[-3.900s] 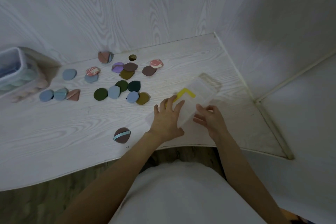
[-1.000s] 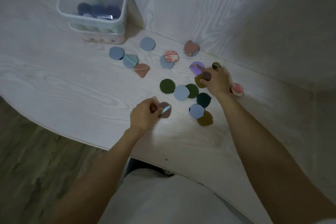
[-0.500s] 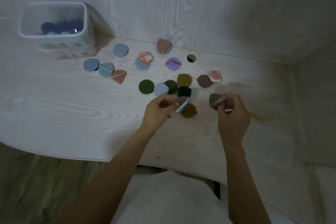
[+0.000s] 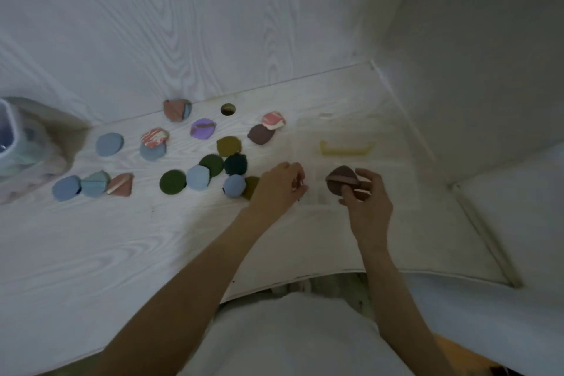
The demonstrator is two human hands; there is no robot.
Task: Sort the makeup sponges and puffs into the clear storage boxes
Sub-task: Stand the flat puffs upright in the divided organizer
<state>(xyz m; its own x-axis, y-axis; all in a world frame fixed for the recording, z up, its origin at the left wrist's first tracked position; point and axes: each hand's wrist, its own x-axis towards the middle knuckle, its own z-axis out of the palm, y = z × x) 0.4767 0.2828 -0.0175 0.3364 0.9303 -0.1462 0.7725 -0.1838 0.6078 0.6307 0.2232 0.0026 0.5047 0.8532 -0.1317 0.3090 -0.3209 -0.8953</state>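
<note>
Head view: right hand (image 4: 367, 198) gripping puff (image 4: 341, 183).

Two bare forearms, no sleeves showing anywhere along them, coming up from the lower part of the frame. Left hand (image 4: 279, 186) and right hand (image 4: 367, 197) both bare: no gloves, and no rings, watch or bracelets visible at this blur. Torso at bottom centre wears a plain white top (image 4: 293, 342), smooth fabric, with no print or logo visible.
</note>
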